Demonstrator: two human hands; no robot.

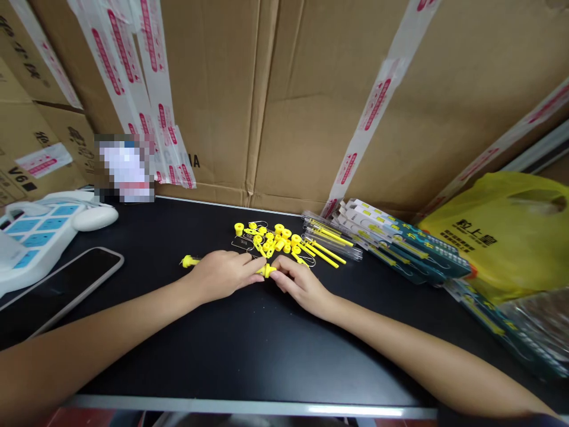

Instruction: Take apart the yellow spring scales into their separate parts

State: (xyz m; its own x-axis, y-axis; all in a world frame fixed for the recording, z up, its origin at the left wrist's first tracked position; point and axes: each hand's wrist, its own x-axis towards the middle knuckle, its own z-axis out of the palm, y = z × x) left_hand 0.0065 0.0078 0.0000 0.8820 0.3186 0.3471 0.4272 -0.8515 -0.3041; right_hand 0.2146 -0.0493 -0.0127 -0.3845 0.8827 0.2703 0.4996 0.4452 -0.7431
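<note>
Near the middle of the black table, my left hand [226,274] is closed around a yellow rod piece [189,261], whose knobbed end sticks out to the left. The rod's other yellow end [267,271] shows between my two hands. Fingers of my right hand [302,283] pinch at that right end. Just beyond my hands lies a pile of small yellow spools [279,237] with metal wire hooks. Several thin yellow sticks [325,254] lie to the right of the pile.
Clear tubes [333,237] and packaged goods [391,243] lie at the right, beside a yellow plastic bag [502,237]. A phone [57,284], a white power strip [48,231] and a white mouse [95,218] are at the left. Cardboard boxes [213,89] stand behind.
</note>
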